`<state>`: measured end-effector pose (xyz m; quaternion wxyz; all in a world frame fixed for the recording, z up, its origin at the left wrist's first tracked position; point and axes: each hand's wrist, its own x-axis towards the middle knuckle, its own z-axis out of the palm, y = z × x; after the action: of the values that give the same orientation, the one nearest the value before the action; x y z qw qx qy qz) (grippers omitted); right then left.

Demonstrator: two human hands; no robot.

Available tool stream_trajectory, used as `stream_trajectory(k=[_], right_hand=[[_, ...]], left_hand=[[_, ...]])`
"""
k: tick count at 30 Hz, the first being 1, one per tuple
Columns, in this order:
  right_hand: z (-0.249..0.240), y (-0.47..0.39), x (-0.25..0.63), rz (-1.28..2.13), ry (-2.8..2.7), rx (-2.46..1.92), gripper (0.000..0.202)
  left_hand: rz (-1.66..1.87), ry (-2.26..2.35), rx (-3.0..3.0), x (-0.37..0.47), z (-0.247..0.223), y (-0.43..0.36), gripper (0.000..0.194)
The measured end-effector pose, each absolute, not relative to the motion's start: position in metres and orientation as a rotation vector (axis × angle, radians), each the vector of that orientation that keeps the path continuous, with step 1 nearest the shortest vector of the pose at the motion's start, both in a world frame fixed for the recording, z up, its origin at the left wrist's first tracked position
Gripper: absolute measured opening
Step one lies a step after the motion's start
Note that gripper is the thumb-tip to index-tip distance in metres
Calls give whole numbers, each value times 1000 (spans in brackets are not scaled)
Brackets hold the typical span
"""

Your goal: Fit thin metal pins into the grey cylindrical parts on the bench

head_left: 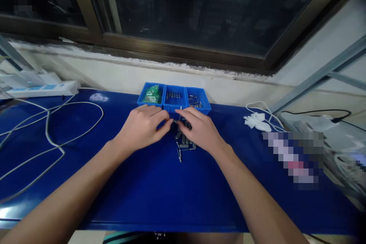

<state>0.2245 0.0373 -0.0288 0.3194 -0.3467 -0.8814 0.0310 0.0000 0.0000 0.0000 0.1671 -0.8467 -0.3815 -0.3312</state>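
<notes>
My left hand (143, 127) and my right hand (200, 129) meet over a small pile of dark grey cylindrical parts (185, 143) on the blue table (171, 190). The fingertips of both hands pinch together at one small part (175, 124) between them. A thin metal pin (179, 156) lies at the near edge of the pile. Just behind my hands stand three joined blue bins (175, 107): the left one holds green pieces (152, 93), the middle one dark cylinders (173, 95), the right one thin metal pins (195, 101).
A white power strip (42, 89) lies at the far left with grey cables (54, 137) looping over the table. White gloves or cloth (256, 121) and a white cord lie to the right. A window and sill run along the back.
</notes>
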Motion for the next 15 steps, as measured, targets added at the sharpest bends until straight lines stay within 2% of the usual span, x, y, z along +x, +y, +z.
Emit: stream_trajectory(k=[5,15], right_hand=[[-32,38,223,71,-2330,-912,36],[-32,41,226,78,-2308,-911,38]], left_hand=[[-1228,-1139,-2388,-13,-17,0,25],[-1240,-1204,-2456,-12,-24,-1,26]])
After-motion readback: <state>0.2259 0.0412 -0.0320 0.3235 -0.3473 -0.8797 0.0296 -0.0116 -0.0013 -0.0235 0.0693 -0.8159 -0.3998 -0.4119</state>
